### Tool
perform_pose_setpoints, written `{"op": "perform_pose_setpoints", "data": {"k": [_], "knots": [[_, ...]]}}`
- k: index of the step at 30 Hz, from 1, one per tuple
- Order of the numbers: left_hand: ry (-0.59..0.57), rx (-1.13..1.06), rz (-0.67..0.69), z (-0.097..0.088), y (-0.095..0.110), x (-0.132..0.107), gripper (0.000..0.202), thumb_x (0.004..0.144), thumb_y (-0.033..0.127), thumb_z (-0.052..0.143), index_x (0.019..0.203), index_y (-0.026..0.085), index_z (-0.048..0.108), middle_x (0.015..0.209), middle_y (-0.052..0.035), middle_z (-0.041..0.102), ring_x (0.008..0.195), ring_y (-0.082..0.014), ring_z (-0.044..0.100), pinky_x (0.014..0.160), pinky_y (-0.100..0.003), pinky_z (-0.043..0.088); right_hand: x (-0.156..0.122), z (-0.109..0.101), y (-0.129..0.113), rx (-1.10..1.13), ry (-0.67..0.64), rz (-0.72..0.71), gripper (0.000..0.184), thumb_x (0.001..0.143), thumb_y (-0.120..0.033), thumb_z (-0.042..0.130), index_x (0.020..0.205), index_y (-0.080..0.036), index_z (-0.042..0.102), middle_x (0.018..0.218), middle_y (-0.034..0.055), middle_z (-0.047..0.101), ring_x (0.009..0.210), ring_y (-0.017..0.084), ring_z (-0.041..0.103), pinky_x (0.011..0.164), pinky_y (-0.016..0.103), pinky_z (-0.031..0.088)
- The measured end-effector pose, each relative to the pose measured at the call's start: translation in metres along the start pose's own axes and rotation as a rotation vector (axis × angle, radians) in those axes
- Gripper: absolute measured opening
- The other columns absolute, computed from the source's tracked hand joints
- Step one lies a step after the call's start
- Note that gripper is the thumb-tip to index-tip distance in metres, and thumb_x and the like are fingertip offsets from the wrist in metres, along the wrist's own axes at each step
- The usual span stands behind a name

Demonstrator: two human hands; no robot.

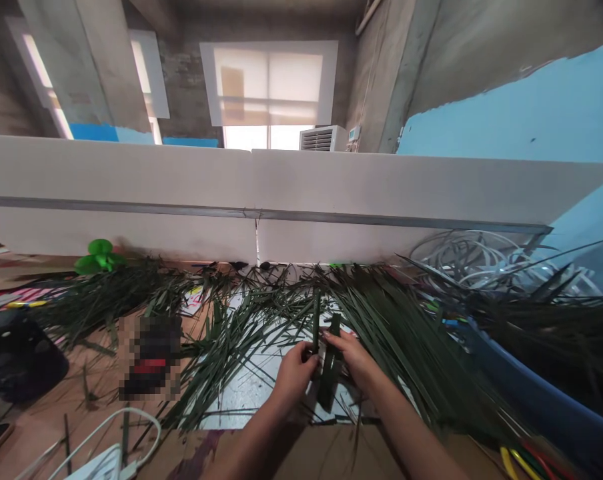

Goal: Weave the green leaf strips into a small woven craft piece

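My left hand (295,375) and my right hand (354,353) meet low in the middle of the view, both pinching dark green palm leaf strips. A narrow strip (315,321) stands upright from the left fingers. A wider folded strip (330,365) hangs below the right fingertips, and the two strips touch near the fingers. Beneath and around my hands spreads a large heap of long, thin palm leaves (396,320), lying across the bench. The folded strip hides part of my left fingers.
A low white partition (116,200) runs behind the bench. A blue basin (541,400) full of leaves stands at right, with a coil of pale strips (461,257) behind it. Cardboard (301,453) lies nearest me. A white cable (116,433), yellow-handled tool (511,463) and black bag (16,357) lie about.
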State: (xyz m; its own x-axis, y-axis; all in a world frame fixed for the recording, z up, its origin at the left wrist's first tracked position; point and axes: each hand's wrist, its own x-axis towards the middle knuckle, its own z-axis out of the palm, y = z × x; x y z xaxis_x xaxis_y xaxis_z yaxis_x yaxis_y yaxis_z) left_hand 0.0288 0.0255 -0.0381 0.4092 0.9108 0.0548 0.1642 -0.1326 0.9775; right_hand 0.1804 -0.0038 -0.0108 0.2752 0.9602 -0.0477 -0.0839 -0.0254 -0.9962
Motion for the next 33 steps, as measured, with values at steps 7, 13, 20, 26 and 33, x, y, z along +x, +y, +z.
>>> {"op": "perform_pose_setpoints", "data": {"k": [7,13,20,26,33], "knots": [[0.213,0.386,0.161,-0.021,0.002,0.001,0.044,0.08,0.02,0.061,0.123,0.019,0.067,0.12,-0.0113,0.068,0.115,-0.0275,0.059,0.1,-0.039,0.043,0.006,-0.03,0.0,0.024,0.023,0.116,0.044,0.064,-0.054,0.079,0.088,-0.017,0.078,0.072,0.0031,0.067,0.06,0.014,0.052,0.053,0.024,0.038],[0.102,0.448,0.255,-0.008,0.023,-0.014,0.028,0.091,0.032,0.053,0.111,0.022,0.071,0.109,-0.0092,0.072,0.106,-0.0261,0.061,0.094,-0.037,0.044,0.007,-0.031,0.0,0.087,0.0,0.082,0.04,0.066,-0.045,0.081,0.098,-0.021,0.078,0.08,0.0031,0.068,0.063,0.013,0.052,0.054,0.023,0.04],[0.01,0.364,0.096,-0.003,0.02,-0.012,0.017,0.087,0.028,0.053,0.086,0.021,0.068,0.084,-0.0039,0.071,0.082,-0.0215,0.062,0.072,-0.03,0.042,0.004,-0.025,-0.002,0.039,-0.026,0.072,0.04,0.065,-0.046,0.08,0.094,-0.019,0.074,0.067,-0.0014,0.064,0.054,0.01,0.051,0.05,0.022,0.037],[0.077,0.166,0.078,-0.007,0.016,-0.007,0.016,0.087,0.032,0.05,0.079,0.022,0.059,0.075,-0.001,0.065,0.075,-0.0193,0.059,0.068,-0.028,0.04,0.006,-0.025,0.004,-0.054,0.011,0.163,0.037,0.063,-0.047,0.082,0.064,-0.02,0.056,0.051,-0.0023,0.059,0.039,0.009,0.046,0.039,0.021,0.032],[0.184,0.147,0.108,-0.009,0.011,-0.006,0.021,0.09,0.028,0.047,0.101,0.021,0.064,0.098,-0.0064,0.071,0.092,-0.0235,0.063,0.083,-0.034,0.046,0.008,-0.028,0.001,-0.011,0.037,0.077,0.036,0.06,-0.046,0.084,0.064,-0.019,0.06,0.053,-0.0018,0.06,0.043,0.009,0.047,0.042,0.022,0.036]]}}
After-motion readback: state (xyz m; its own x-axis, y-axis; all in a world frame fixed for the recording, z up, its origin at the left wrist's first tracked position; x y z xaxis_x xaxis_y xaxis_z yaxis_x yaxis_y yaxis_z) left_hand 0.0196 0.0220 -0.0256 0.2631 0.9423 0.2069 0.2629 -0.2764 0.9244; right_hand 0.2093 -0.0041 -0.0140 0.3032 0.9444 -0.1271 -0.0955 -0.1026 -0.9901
